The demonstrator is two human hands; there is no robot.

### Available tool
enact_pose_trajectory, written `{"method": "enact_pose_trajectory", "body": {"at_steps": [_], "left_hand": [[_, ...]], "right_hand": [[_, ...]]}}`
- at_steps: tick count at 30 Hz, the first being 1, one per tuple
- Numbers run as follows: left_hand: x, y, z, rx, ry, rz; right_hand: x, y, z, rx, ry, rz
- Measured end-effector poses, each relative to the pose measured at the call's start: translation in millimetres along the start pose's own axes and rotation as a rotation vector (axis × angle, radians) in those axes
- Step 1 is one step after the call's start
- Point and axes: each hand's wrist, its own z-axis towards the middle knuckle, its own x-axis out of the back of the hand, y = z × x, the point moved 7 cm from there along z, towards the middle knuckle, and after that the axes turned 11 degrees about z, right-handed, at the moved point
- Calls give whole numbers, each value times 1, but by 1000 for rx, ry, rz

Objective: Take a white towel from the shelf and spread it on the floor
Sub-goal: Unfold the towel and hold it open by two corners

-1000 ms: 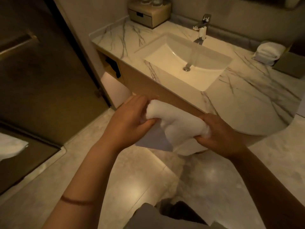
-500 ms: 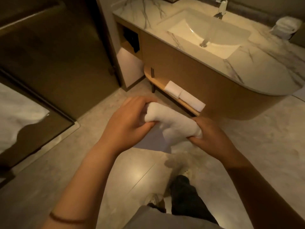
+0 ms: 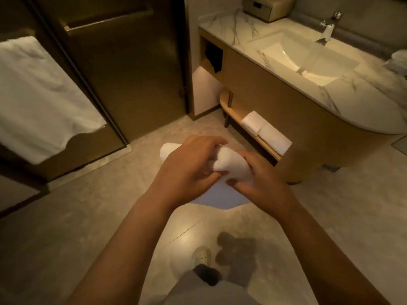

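While the left hand (image 3: 187, 170) grips the white towel (image 3: 231, 164) mid-frame above the floor (image 3: 88, 216), the right hand (image 3: 262, 183) pinches its other end.

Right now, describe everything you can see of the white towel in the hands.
The white towel looks like soft, thick terry cloth, plain and unmarked. It is bunched into a loose roll, held in the air above the floor and not yet spread. The left hand grips one side, with a rolled end poking out past its knuckles. The right hand pinches the other side. A flat flap has come loose and hangs in shadow below both hands. Nothing else touches it.
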Motion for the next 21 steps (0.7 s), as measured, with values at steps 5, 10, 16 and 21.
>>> {"method": "enact_pose_trajectory", "body": {"at_steps": [5, 10, 16, 21], "left_hand": [[-12, 43, -47, 106, 26, -11], [-25, 67, -99, 176, -71, -95], [-23, 68, -160, 228, -193, -38], [-7, 56, -189, 228, -215, -3]], "right_hand": [[11, 2, -62, 159, 69, 108], [-10, 41, -99, -52, -129, 27], [9, -5, -156, 182, -15, 116], [-6, -23, -172, 197, -24, 117]]}}
